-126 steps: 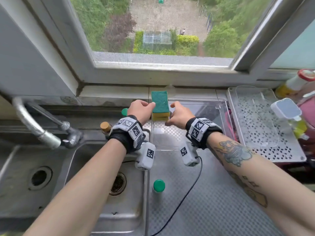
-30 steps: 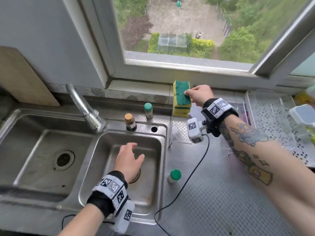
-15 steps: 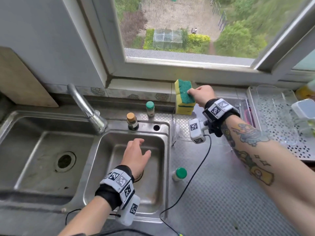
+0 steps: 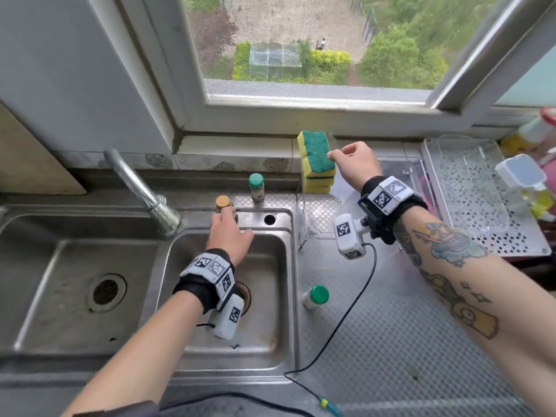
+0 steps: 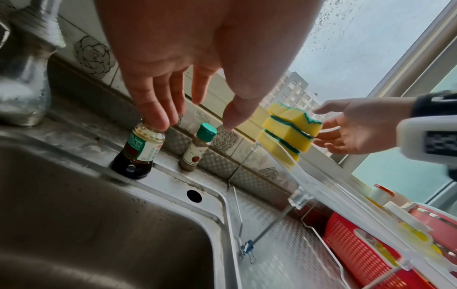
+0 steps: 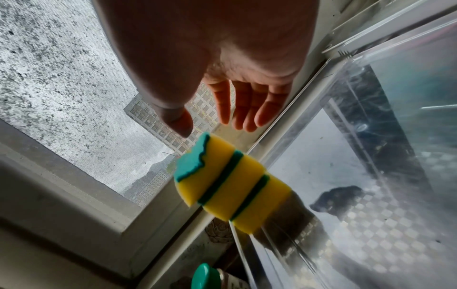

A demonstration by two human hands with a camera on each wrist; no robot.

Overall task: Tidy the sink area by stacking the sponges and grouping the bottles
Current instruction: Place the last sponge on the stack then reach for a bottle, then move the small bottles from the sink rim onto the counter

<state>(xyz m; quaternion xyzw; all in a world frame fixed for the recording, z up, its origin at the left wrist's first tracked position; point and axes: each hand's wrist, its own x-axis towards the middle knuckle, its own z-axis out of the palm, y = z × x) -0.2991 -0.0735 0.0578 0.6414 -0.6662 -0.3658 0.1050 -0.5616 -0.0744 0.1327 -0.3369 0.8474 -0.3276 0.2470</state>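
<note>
Three yellow sponges with green tops stand stacked (image 4: 317, 162) (image 5: 288, 135) (image 6: 230, 187) on the back left corner of a clear tray (image 4: 388, 176). My right hand (image 4: 334, 155) (image 6: 212, 125) hovers open just right of the top sponge, holding nothing. A dark sauce bottle with a brown cap (image 4: 222, 203) (image 5: 138, 150) stands behind the right basin. My left hand (image 4: 225, 213) (image 5: 193, 117) reaches over it with straight fingers touching its cap. A small green-capped bottle (image 4: 256, 186) (image 5: 197, 146) stands just right of it. Another green-capped bottle (image 4: 314, 296) stands on the counter right of the sink.
A steel faucet (image 4: 144, 191) leans over the double sink (image 4: 288, 266). A white perforated rack (image 4: 481, 206) with containers sits at the right, a red basket (image 5: 358, 250) below it. A black cable (image 4: 346, 320) trails across the counter. The window sill runs behind.
My left hand has moved forward from over the basin to the brown-capped bottle's top. My right hand has eased off the sponge stack, which stays in place.
</note>
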